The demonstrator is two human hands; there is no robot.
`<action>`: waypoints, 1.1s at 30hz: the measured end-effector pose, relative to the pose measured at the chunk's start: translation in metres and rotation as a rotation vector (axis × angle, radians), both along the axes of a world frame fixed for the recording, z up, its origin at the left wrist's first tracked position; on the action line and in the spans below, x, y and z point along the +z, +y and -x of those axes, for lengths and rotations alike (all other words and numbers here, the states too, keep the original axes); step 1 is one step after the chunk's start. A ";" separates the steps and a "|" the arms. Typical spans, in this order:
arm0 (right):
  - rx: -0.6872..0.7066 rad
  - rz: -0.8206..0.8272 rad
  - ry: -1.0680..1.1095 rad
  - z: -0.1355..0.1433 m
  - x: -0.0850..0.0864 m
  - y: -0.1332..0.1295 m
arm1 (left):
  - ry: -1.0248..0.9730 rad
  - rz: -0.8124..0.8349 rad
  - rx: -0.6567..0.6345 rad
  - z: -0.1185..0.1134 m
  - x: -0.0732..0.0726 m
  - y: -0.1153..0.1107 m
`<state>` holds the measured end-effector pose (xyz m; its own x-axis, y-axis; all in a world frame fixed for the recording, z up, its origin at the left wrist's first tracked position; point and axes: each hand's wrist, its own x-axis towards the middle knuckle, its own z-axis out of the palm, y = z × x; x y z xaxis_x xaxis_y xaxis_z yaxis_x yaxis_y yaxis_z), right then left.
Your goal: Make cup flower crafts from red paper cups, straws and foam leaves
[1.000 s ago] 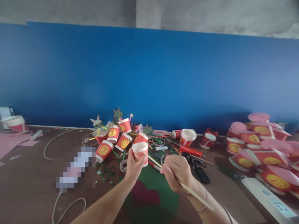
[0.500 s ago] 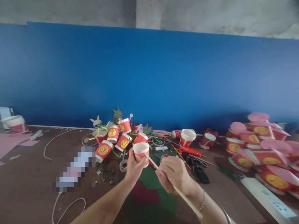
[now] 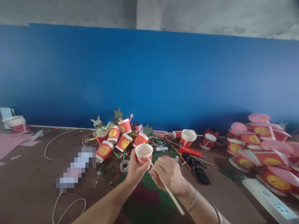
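Note:
My left hand (image 3: 135, 169) is wrapped round a red and white paper cup (image 3: 144, 151), its open mouth tilted toward me. In my right hand (image 3: 168, 173) is a thin pale wooden stick (image 3: 174, 199), gripped in a closed fist. The stick's upper end meets the cup's wall just below the rim, on the side near my right hand. Whether its tip has gone through the wall I cannot tell. Under both hands lie a dark green sheet (image 3: 149, 207) and a dark red piece of paper (image 3: 147, 193).
Decorated red cups (image 3: 105, 151) and a tape roll (image 3: 124, 166) lie left of my hands. To the right are a white-rimmed cup (image 3: 188, 137), a red-handled tool (image 3: 191, 151), black keys (image 3: 202, 175), a power strip (image 3: 268, 196) and stacked cups with pink discs (image 3: 259, 117).
The cup has shifted slightly right in my left hand. My right hand has moved a little left and closer to it, and the stick's lower end has swung left.

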<state>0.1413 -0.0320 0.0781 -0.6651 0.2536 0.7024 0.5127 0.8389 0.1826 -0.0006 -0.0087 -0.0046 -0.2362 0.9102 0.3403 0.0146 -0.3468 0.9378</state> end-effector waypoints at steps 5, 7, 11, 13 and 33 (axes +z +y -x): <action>0.019 0.007 0.025 0.000 -0.003 0.001 | 0.006 -0.034 -0.006 0.000 0.001 -0.001; 0.020 -0.002 0.023 0.000 -0.004 0.001 | -0.005 -0.040 -0.029 0.000 0.001 0.000; 0.002 -0.003 0.012 0.002 -0.005 0.001 | -0.046 -0.025 -0.065 0.000 0.003 0.000; -0.009 -0.005 0.015 0.002 -0.005 0.001 | -0.062 -0.001 -0.066 -0.001 0.005 0.000; -0.097 0.683 0.447 -0.001 -0.041 0.029 | -0.067 0.045 0.013 0.002 0.005 0.003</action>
<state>0.1426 -0.0033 0.0374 -0.3122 0.7629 0.5662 0.4917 0.6397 -0.5908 -0.0026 -0.0055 0.0004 -0.2693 0.9209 0.2818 -0.0441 -0.3040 0.9516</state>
